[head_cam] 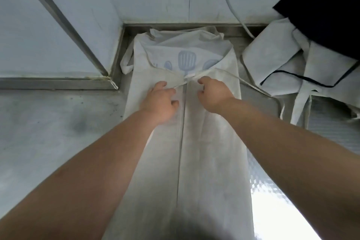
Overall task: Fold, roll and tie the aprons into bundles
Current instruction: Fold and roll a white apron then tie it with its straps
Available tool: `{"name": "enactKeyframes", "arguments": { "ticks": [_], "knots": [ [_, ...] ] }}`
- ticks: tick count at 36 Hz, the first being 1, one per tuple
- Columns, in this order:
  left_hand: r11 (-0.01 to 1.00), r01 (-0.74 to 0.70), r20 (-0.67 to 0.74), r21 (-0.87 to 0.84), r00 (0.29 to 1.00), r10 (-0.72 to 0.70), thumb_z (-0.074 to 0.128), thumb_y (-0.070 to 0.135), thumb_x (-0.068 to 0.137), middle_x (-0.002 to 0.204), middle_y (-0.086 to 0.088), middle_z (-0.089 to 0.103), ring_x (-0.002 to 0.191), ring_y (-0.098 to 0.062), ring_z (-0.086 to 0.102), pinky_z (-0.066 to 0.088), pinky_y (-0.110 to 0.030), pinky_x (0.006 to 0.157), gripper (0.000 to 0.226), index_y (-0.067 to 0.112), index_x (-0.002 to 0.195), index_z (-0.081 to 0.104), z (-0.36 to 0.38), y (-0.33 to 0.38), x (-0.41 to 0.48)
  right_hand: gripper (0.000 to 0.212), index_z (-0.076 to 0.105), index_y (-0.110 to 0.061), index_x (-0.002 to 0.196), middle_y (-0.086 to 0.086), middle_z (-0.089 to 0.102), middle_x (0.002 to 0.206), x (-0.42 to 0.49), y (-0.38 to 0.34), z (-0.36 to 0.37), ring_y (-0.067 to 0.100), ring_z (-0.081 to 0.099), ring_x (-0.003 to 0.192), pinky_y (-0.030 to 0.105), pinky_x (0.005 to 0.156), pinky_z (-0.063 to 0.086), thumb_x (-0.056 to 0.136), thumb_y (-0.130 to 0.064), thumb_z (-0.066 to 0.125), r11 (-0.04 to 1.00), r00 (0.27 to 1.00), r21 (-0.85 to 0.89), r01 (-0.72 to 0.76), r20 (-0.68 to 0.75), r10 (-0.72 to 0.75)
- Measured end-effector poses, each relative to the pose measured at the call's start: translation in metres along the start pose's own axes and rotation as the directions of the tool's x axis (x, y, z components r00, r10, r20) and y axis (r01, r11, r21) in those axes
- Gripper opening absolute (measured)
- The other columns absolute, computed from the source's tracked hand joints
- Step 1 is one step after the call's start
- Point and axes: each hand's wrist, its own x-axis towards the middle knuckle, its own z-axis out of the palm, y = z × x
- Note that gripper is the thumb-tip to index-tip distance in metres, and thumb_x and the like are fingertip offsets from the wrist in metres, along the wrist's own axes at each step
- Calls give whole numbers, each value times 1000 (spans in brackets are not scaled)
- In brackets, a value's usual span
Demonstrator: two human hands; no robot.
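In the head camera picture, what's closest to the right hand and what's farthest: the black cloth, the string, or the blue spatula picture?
From the right hand:
1. String, at its fingertips, across the middle of the apron.
2. Spatula picture, just beyond, near the apron's top.
3. Black cloth, far corner, up on the right.

Right hand [214, 94] hides its fingertips, perhaps pinching the tie [190, 76].
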Motion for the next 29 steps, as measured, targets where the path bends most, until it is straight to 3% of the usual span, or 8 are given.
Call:
{"name": "enactKeyframes", "arguments": {
  "ticks": [3, 6, 9, 11, 16, 19, 23, 29],
  "knots": [
    [998, -34, -38, 44, 999, 36, 51, 29, 92, 148, -6, 36, 131, -31, 36, 31, -32, 109, 41, 14, 130, 55, 3, -5, 14, 52, 27, -18, 146, 16, 54, 127, 21, -2, -2, 31, 49, 118, 32, 96, 37, 96, -14, 40, 1000, 999, 11, 13, -49, -12],
    [999, -40, -104, -10, 994, 39, 51, 23, 92, 139, -6, 49, 125, -30, 44, 35, -32, 106, 39, 10, 128, 58, 0, -13, 24, 61, 10, -31, 150, 16, 50, 130, 38, -6, -6, 32, 49, 118, 36, 98, 36, 98, -19, 39, 998, 999, 46, -30, -11, 30],
    [994, -74, -169, -82, 984, 60, 56, 17, 90, 127, -10, 59, 118, -30, 53, 39, -31, 102, 32, 7, 119, 65, -4, -18, 30, 49, 29, -23, 145, 19, 50, 126, 48, -8, -9, 35, 50, 113, 36, 90, 39, 98, -18, 40, 998, 999, -47, -38, 20, 39],
    [991, -86, -172, -100, 983, 68, 56, 16, 90, 124, -9, 61, 116, -26, 55, 39, -26, 98, 30, 7, 117, 66, -6, -20, 33, 32, 45, -12, 130, 20, 53, 120, 49, -9, -9, 36, 52, 108, 35, 81, 40, 98, -18, 39, 991, 1000, -129, -24, 3, 24],
    [989, -95, -133, -113, 988, 79, 53, 18, 92, 104, -7, 68, 102, -23, 60, 44, -27, 84, 23, 5, 97, 72, -15, -23, 40, 20, 44, -10, 116, 18, 55, 108, 45, -6, -7, 31, 49, 87, 34, 70, 35, 99, -16, 36, 981, 1000, -191, -23, -15, 20],
    [992, -81, -137, -92, 988, 68, 52, 17, 92, 87, -9, 67, 89, -25, 60, 44, -30, 75, 25, 2, 85, 71, -20, -27, 44, 24, 47, -12, 119, 15, 48, 117, 42, -2, -6, 32, 50, 103, 35, 75, 36, 99, -21, 37, 968, 999, -249, -12, -44, 1],
    [995, -64, -134, -73, 990, 54, 52, 16, 91, 92, -13, 68, 91, -28, 60, 47, -36, 81, 24, 2, 88, 72, -25, -29, 48, 34, 45, -10, 127, 12, 41, 122, 37, 7, -4, 32, 44, 113, 36, 81, 37, 99, -28, 37, 948, 1000, -318, -8, -28, -1],
    [999, -16, -137, -40, 991, 11, 55, 19, 90, 103, -6, 67, 99, -26, 60, 49, -35, 86, 21, 12, 99, 73, -33, -31, 50, 31, 49, -13, 126, 11, 47, 121, 35, 19, -10, 31, 44, 116, 36, 85, 39, 98, -15, 37, 934, 990, -332, -132, -95, 106]
  ]
}}
